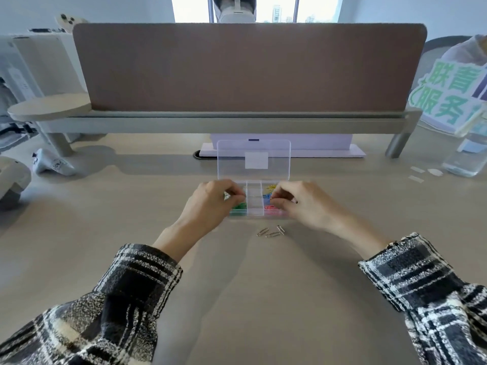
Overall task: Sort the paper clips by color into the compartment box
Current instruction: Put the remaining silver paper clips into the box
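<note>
- The clear compartment box (254, 204) sat on the table (237, 285), straight ahead of the person and well short of the brown desk partition (247, 67).
- Its transparent lid (279, 159) stood raised at the far edge and carried a white label.
- The middle column of compartments appeared empty.
- Green paper clips (238, 206) lay in a near-left compartment.
- The right column held yellow paper clips (271, 187) farthest away, blue paper clips (266, 197) in the middle and pink paper clips (271, 208) nearest.
- The left hand (213, 198) rested over the left column of the box, fingers curled with the tips close to the middle column. Whether they pinched a clip or the box wall could not be told.
- The right hand (297, 201) covered the right column in mirror fashion, fingers curled inward. What they grasped, if anything, was hidden.
- Three silver paper clips (271, 231) lay loose on the table just in front of the box, between the two wrists.
- Both forearms wore black-and-white plaid sleeves (105, 312).
- A white game controller (52, 163) lay at the far left of the table.
- A sign with green characters (448, 93) and a clear bottle (463, 159) stood at the far right.
</note>
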`<action>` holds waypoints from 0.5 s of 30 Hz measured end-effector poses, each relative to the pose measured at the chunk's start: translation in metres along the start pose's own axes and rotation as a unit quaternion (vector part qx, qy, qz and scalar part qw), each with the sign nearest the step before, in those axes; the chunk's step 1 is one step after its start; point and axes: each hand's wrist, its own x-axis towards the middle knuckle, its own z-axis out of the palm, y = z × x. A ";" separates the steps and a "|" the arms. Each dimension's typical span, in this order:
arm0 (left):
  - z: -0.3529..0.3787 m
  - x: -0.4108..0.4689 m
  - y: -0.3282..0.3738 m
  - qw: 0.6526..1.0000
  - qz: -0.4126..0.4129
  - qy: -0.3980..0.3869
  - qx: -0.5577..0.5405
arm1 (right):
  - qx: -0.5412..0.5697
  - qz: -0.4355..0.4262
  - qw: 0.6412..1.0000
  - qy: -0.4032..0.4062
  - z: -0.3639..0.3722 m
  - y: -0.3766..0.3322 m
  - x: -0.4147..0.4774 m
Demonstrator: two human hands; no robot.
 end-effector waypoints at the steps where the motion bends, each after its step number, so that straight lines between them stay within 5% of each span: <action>1: -0.002 0.008 -0.003 1.000 -0.002 0.015 -0.015 | 0.010 0.001 1.000 0.013 0.001 -0.003 0.011; 15: 0.002 0.070 -0.051 0.995 -0.080 0.067 0.001 | -0.044 -0.024 0.999 -0.006 0.042 -0.004 0.114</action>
